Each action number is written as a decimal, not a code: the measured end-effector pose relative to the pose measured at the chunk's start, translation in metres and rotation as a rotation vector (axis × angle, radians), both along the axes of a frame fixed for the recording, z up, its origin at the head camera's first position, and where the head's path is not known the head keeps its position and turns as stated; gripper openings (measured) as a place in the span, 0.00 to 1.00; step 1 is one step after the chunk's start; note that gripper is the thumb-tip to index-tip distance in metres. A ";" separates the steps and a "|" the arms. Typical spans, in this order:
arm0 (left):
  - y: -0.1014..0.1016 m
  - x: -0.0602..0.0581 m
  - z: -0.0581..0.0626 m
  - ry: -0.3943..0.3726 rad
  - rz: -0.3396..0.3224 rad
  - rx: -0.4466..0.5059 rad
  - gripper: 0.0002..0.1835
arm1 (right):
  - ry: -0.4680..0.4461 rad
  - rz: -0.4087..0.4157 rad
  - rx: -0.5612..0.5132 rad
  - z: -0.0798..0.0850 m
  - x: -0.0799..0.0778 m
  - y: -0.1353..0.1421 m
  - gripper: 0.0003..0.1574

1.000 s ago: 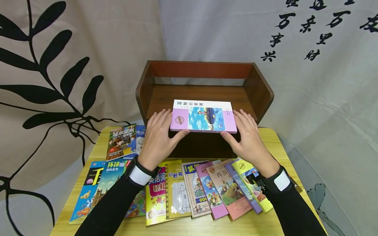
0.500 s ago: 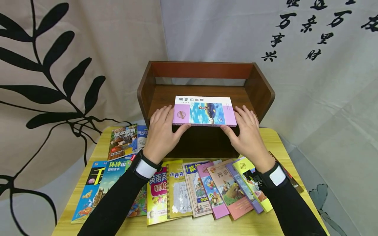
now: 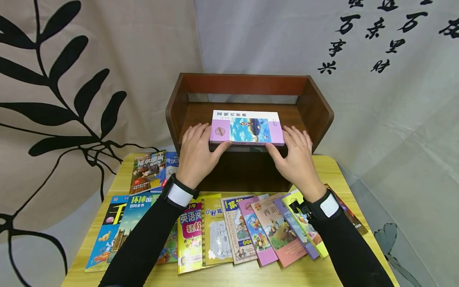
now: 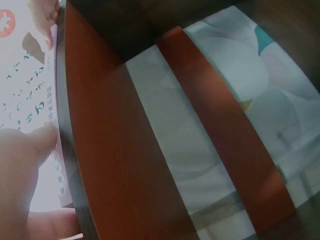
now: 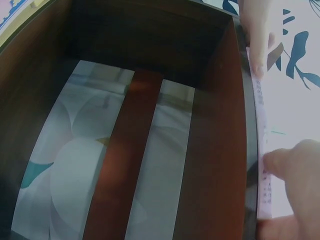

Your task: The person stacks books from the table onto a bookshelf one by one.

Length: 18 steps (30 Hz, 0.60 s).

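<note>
A purple and white book (image 3: 250,131) with a blue sea picture on its cover lies flat at the front edge of the upper tier of a brown wooden bookshelf (image 3: 245,84). My left hand (image 3: 200,156) grips its left end, thumb on the near edge and fingers along the side. The right end is held the same way by my right hand (image 3: 297,160). Both wrist views look into the dark lower tier, with the book's lettered spine (image 4: 50,95) along the shelf board's edge and a thumb (image 5: 280,162) pressing on it.
Several books lie fanned across the yellow table (image 3: 161,279) in front, among them a yellow spiral-bound book (image 3: 216,235) and an orange-pink book (image 3: 279,235). More books, including a comic-style one (image 3: 147,173), lie at the left. A patterned cloth (image 3: 251,40) hangs behind.
Both hands have moved the book away from me, farther back over the upper tier. The books on the table stay where they were.
</note>
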State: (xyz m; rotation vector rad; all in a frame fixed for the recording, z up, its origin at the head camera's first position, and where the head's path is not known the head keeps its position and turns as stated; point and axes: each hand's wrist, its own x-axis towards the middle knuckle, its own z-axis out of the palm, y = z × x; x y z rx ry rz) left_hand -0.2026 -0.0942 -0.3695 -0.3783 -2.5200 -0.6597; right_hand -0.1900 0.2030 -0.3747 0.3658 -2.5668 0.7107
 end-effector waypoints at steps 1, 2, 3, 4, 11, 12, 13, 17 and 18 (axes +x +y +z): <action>0.001 -0.001 0.000 -0.001 0.005 0.005 0.48 | -0.002 -0.009 -0.003 0.000 -0.001 -0.001 0.47; 0.002 -0.001 0.000 -0.002 0.010 0.011 0.48 | -0.003 -0.018 -0.006 0.001 -0.001 -0.003 0.47; 0.002 -0.001 -0.001 -0.003 0.015 0.015 0.48 | -0.003 -0.025 -0.010 0.001 -0.002 -0.004 0.47; 0.003 -0.002 -0.001 -0.002 0.019 0.018 0.48 | -0.003 -0.031 -0.011 0.001 -0.002 -0.005 0.47; 0.007 -0.003 -0.001 0.008 0.040 0.042 0.46 | 0.009 -0.052 -0.019 0.003 -0.005 -0.007 0.46; 0.007 -0.003 -0.001 0.010 0.040 0.044 0.45 | 0.009 -0.054 -0.021 0.003 -0.005 -0.007 0.46; 0.008 -0.003 -0.001 0.011 0.041 0.045 0.45 | 0.009 -0.056 -0.023 0.003 -0.005 -0.007 0.46; 0.007 -0.002 -0.003 0.024 0.040 0.043 0.45 | 0.019 -0.055 -0.043 0.001 -0.005 -0.007 0.47; 0.006 -0.001 -0.004 0.030 0.037 0.043 0.46 | 0.028 -0.053 -0.057 -0.001 -0.004 -0.007 0.47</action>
